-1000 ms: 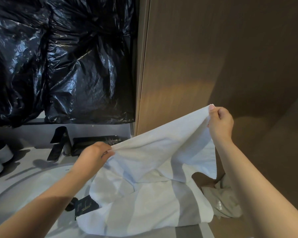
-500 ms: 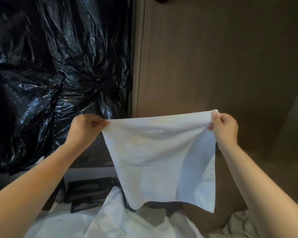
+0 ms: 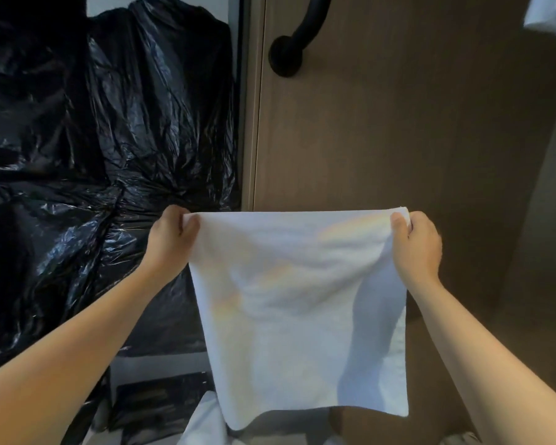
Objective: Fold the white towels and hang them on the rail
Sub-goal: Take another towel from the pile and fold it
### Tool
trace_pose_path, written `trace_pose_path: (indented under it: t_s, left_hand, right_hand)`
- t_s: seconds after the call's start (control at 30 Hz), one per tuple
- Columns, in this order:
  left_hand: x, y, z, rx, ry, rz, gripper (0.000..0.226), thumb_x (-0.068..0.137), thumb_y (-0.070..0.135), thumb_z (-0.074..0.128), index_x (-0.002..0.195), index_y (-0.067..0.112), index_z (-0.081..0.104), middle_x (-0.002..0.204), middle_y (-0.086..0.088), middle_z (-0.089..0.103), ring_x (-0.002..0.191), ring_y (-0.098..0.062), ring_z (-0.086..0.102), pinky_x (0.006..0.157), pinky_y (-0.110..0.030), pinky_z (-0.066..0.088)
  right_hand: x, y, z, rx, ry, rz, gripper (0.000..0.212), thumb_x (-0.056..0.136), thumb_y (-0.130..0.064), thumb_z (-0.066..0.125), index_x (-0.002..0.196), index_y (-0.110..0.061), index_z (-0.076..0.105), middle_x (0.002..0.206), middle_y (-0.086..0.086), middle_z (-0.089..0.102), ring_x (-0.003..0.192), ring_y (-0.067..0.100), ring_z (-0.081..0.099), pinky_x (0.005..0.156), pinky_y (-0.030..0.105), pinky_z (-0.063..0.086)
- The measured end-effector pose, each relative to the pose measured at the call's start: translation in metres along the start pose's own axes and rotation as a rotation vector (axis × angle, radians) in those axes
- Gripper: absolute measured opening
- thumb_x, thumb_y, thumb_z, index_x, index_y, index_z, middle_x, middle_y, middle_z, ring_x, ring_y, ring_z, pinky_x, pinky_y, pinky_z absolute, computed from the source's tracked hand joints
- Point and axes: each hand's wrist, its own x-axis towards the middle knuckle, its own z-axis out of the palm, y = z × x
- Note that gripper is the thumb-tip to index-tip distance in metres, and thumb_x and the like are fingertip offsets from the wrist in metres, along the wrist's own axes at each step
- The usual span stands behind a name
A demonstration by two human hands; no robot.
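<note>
1. Far left: black plastic sheeting [image 3: 93, 149], crinkled, covering the wall. More of its upper part shows than half a second ago.
2. Bottom left: dark tray [image 3: 161, 399] on the tabletop, partly hidden. A spare white cloth [image 3: 203, 422] lies just beside it.
3. My left grip [image 3: 170, 232]: fingers curled, pinching the top left corner of the white towel [image 3: 299, 309]. A second ago it sat low over the tabletop; now it is level with the other.
4. White towel: held in the air before the wood panel [image 3: 398, 123], top edge taut and level, body hanging flat. Half a second ago the top edge sagged and the bottom hung uneven.
5. Rail [image 3: 285, 57]: black, fixed to the panel, above the towel and well apart from it. Earlier only its foot showed.
6. My right grip [image 3: 414, 242]: fingers curled, pinching the top right corner.
</note>
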Motion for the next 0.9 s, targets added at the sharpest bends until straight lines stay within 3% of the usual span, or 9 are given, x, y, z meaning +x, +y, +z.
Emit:
trace_pose_path:
  t_s: [0.1,0.2,0.33,0.47,0.57,0.73,0.9]
  left_hand:
    - [-0.006,0.01,0.003,-0.106,0.027,-0.095,0.014,0.1,0.022,0.041,0.097,0.009,0.044,0.075,0.002,0.046,0.065,-0.009,0.043,0.05,-0.028,0.029]
    - [-0.013,0.014,0.0,-0.159,0.06,-0.081,0.013,0.1,0.023,0.043,0.098,0.011,0.044,0.076,0.002,0.047,0.066,-0.008,0.044,0.052,-0.028,0.031]
    - [-0.021,0.004,-0.004,-0.161,0.033,-0.11,0.015,0.098,0.028,0.048,0.099,0.014,0.051,0.08,-0.002,0.054,0.07,-0.015,0.049,0.055,-0.029,0.035]
    - [-0.032,-0.016,0.009,-0.049,-0.079,-0.168,0.022,0.097,0.031,0.049,0.101,0.012,0.058,0.085,-0.005,0.059,0.078,-0.024,0.054,0.06,-0.032,0.036]
    - [-0.059,-0.038,0.032,0.084,-0.159,-0.191,0.024,0.099,0.029,0.048,0.105,0.009,0.058,0.077,-0.002,0.057,0.065,-0.016,0.052,0.055,-0.028,0.034]
    - [-0.122,-0.069,0.06,0.055,-0.187,-0.315,0.017,0.098,0.03,0.051,0.101,0.015,0.058,0.074,0.009,0.055,0.068,-0.005,0.051,0.056,-0.021,0.034]
    - [-0.154,-0.07,0.068,0.016,-0.196,-0.35,0.016,0.097,0.031,0.053,0.096,0.017,0.058,0.077,0.005,0.058,0.07,-0.007,0.054,0.056,-0.018,0.035]
  right_hand:
    - [-0.007,-0.004,-0.001,0.061,0.001,0.019,0.031,0.104,-0.036,0.035,0.092,-0.01,0.047,0.083,0.001,0.05,0.076,0.019,0.049,0.067,0.033,0.036]
    - [-0.017,-0.002,-0.006,0.12,-0.017,0.053,0.029,0.103,-0.036,0.036,0.095,-0.011,0.048,0.08,-0.003,0.05,0.071,0.012,0.049,0.06,0.031,0.037]
    - [-0.028,0.01,-0.019,0.127,-0.037,0.03,0.035,0.103,-0.031,0.042,0.07,-0.02,0.041,0.069,-0.004,0.044,0.061,0.006,0.042,0.053,0.011,0.035]
    - [-0.046,0.029,-0.019,0.071,-0.12,0.093,0.038,0.101,-0.03,0.044,0.065,-0.021,0.04,0.066,-0.003,0.045,0.059,0.008,0.042,0.053,0.023,0.033]
    - [-0.074,0.06,-0.006,-0.099,-0.232,0.17,0.031,0.101,-0.032,0.044,0.077,-0.015,0.052,0.071,-0.003,0.051,0.065,0.006,0.047,0.054,0.022,0.032]
    - [-0.128,0.107,0.004,-0.216,-0.296,0.252,0.032,0.1,-0.036,0.048,0.081,-0.013,0.059,0.07,-0.002,0.055,0.065,0.009,0.053,0.052,0.019,0.029]
    - [-0.157,0.127,0.001,-0.127,-0.316,0.35,0.029,0.098,-0.039,0.052,0.087,-0.014,0.063,0.078,0.001,0.063,0.073,0.016,0.06,0.06,0.022,0.044]
